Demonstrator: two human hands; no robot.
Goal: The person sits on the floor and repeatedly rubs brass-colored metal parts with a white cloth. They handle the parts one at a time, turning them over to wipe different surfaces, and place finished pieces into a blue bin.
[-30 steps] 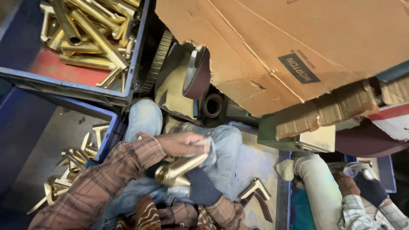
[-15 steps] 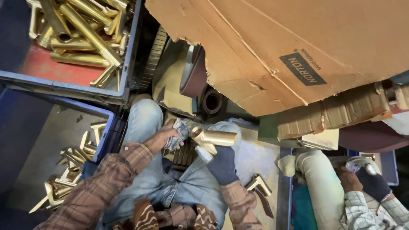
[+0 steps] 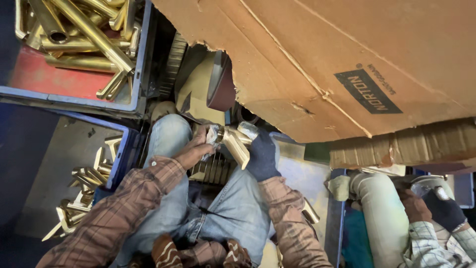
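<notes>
Cramped workshop floor: crates of brass parts (image 3: 79,44) upper left, torn cardboard (image 3: 347,54) upper right. At centre, bare left hand (image 3: 194,151) and gloved right hand (image 3: 261,155) both gripping a brass fitting (image 3: 234,144).

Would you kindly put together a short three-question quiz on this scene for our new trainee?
1. True or false: the right hand wears a dark glove, while the left hand is bare.
2. Which bin holds the long brass tubes? A) the bin with a red floor at the top left; B) the grey-floored bin below it; C) the cardboard sheet.
3. Fill in: both hands hold one brass part above the person's ____.

Key:
1. True.
2. A. The grey-floored bin holds small angled brass pieces.
3. Lap, between knees in blue jeans.
</notes>
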